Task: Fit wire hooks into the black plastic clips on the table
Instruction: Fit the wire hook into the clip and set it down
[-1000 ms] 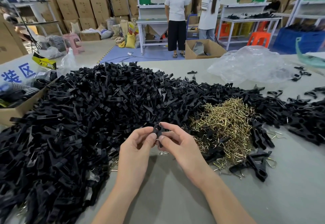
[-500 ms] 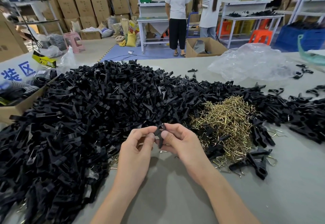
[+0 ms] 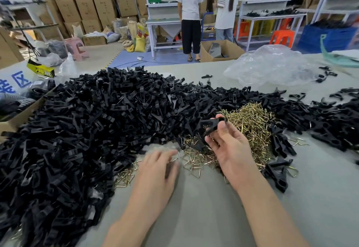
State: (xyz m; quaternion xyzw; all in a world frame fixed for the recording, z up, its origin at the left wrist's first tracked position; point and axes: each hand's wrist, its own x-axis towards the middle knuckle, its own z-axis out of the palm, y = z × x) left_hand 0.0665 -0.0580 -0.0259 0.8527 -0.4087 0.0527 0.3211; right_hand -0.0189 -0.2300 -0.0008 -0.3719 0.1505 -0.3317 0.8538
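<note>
Hands: two, left hand (image 3: 155, 171) and right hand (image 3: 231, 149).
Held clip (image 3: 212, 123): one, in the right hand.
Black plastic clips (image 3: 97, 130): one big heap, too many to count.
Wire hooks (image 3: 250, 122): one pile, too many to count.
Clear plastic bag (image 3: 272, 66): one, upper right.
Standing people (image 3: 191, 4): two, top centre.
Pink stool (image 3: 75, 46): one, upper left.

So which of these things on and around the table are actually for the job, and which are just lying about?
For the job: the black clip pinched in the right hand, the left hand, the heap of wire hooks, the big clip pile.
Lying about: clear plastic bag, cardboard box at the table's left edge, pink stool, orange stool.
</note>
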